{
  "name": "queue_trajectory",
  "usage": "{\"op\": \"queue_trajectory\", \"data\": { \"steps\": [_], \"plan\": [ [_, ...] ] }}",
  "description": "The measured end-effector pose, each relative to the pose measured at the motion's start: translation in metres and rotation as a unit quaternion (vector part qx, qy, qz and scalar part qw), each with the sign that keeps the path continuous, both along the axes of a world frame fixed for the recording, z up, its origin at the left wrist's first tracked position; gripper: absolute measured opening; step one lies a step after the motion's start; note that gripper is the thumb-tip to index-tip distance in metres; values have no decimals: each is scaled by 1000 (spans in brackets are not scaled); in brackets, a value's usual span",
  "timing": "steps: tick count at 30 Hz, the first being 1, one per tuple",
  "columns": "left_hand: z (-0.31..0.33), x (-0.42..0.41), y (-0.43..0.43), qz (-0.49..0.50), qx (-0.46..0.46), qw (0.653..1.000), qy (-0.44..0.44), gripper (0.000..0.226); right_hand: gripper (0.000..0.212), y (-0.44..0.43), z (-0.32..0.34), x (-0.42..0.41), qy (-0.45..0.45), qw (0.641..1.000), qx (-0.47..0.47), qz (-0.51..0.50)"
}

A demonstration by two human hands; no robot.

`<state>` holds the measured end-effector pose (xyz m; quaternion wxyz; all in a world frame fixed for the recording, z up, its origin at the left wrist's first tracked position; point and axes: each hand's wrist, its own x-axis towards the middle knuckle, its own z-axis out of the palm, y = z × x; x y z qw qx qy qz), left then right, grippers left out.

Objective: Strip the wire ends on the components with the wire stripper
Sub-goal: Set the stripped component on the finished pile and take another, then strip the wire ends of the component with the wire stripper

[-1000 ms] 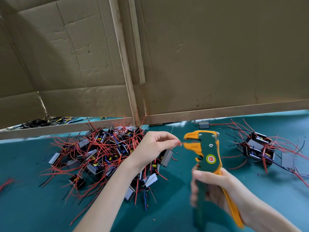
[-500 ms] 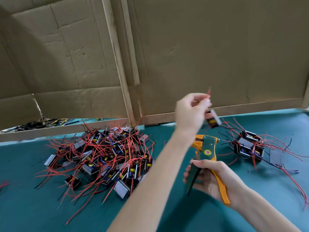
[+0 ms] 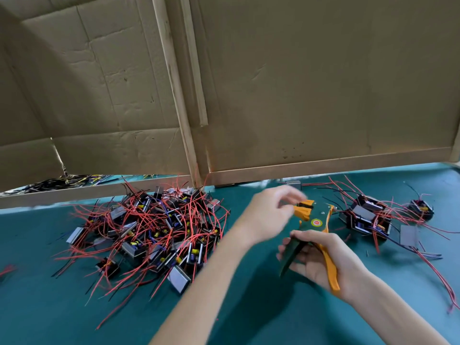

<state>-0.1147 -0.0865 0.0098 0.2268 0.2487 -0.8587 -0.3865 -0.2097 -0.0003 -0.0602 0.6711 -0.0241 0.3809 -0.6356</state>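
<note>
My right hand (image 3: 321, 257) grips the wire stripper (image 3: 315, 222); left hand (image 3: 271, 212) blurred at its head — pinch unclear. Components (image 3: 154, 227) heaped left of my left hand. Feeding step, I judge — next: seat a wire end squarely.

Teal table (image 3: 249, 307), component piles (image 3: 149, 227).

Cardboard panels (image 3: 323, 83): creased, filling the upper frame.
Wooden battens (image 3: 171, 95): upright at centre, along the cardboard's lower edge.
Table (image 3: 37, 307): teal, lower frame.
</note>
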Motion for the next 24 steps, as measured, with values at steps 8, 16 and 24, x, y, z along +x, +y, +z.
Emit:
{"op": "queue_trajectory", "data": {
  "steps": [8, 16, 24],
  "plan": [
    [-19, 112, -44, 95, -94, 911, -391, 30, 17, 2, -5, -14, 105, 991, -83, -4],
    [-35, 116, -37, 84, -88, 930, -348, 18, 16, 0, -3, -17, 110, 991, -73, 3],
    [-69, 95, -21, 112, -223, 954, -167, 12, 19, 1, -2, -14, 132, 988, -77, 19]
  ]
}}
